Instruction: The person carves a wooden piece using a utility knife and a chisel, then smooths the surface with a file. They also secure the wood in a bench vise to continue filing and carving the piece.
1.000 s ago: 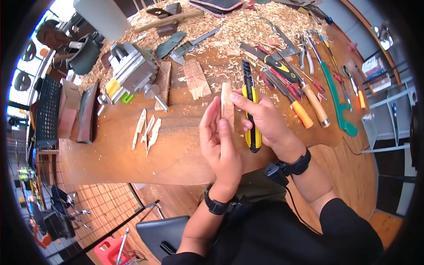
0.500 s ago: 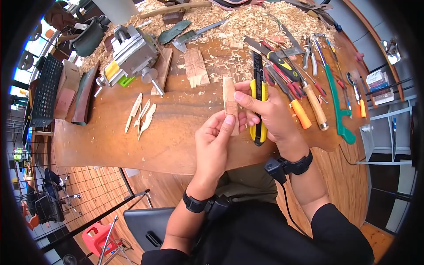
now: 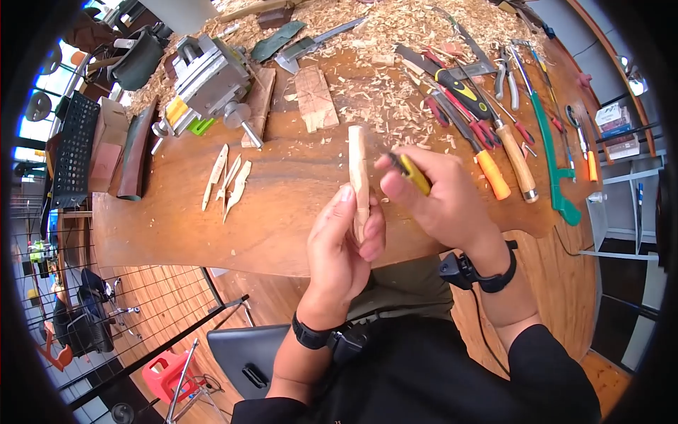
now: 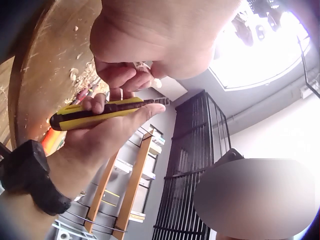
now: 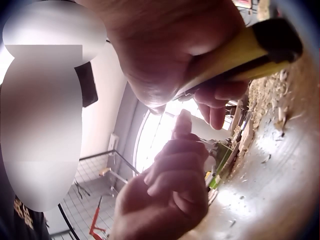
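Observation:
In the head view my left hand [image 3: 333, 247] grips the lower part of a slim, pale carved piece of wood [image 3: 358, 159], which stands nearly upright above the table's front. Beside it on the right, my right hand [image 3: 452, 201] holds a yellow and black utility knife [image 3: 417, 175], mostly hidden behind the fingers. The left wrist view shows that knife [image 4: 90, 117] lying across the right palm, fingers wrapped over its handle and the thumb along the blade end. Its yellow body [image 5: 240, 55] fills the upper right of the right wrist view, with the left hand [image 5: 165, 185] below.
Several small carved wood pieces [image 3: 236, 192] lie left on the table [image 3: 162, 230]. A metal vise [image 3: 212, 88] stands behind them, near a marked wood block [image 3: 316, 97]. Wood shavings [image 3: 402, 39] cover the back. Files, pliers [image 3: 506, 81] and a green saw-like tool [image 3: 547, 155] lie at right.
The left hand has shifted its hold lower on the wood, which has turned to show a narrower side. The right hand has moved off the wood to the right, and the knife has tilted from upright.

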A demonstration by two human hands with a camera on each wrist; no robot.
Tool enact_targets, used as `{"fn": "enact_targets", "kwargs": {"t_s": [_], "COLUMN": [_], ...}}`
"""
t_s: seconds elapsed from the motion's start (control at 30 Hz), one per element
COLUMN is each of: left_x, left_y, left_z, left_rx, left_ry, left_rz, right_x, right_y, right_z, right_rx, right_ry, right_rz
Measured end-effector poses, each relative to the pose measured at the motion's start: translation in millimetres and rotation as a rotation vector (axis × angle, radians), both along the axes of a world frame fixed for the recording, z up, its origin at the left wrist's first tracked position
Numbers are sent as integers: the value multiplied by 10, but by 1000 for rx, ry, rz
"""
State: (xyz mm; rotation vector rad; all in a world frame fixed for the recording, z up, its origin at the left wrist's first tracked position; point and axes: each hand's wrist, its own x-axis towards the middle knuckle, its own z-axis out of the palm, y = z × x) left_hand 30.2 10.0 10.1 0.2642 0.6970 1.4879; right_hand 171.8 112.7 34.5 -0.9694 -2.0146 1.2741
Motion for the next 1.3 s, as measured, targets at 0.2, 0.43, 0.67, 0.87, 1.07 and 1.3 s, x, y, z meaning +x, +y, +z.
{"fn": "enact_targets", "kwargs": {"t_s": [0.2, 0.43, 0.67, 0.87, 1.07, 1.3], "left_x": [-13, 91, 13, 127, 120, 209], "left_y": [-20, -35, -129, -179, -255, -248], "left_z": [106, 34, 296, 245, 372, 338], "left_rx": [11, 15, -95, 78, 32, 16], "left_ry": [26, 472, 519, 599, 933, 864], "left_rz": [-35, 80, 15, 154, 78, 194], "right_x": [100, 74, 69, 106, 125, 117], "right_y": [-76, -142, -122, -100, -86, -109], "right_z": [7, 70, 125, 326, 528, 650], "right_rx": [354, 519, 657, 792, 882, 836], "right_ry": [-191, -308, -325, -372, -388, -461], "right_rz": [1, -33, 22, 87, 69, 155]}}
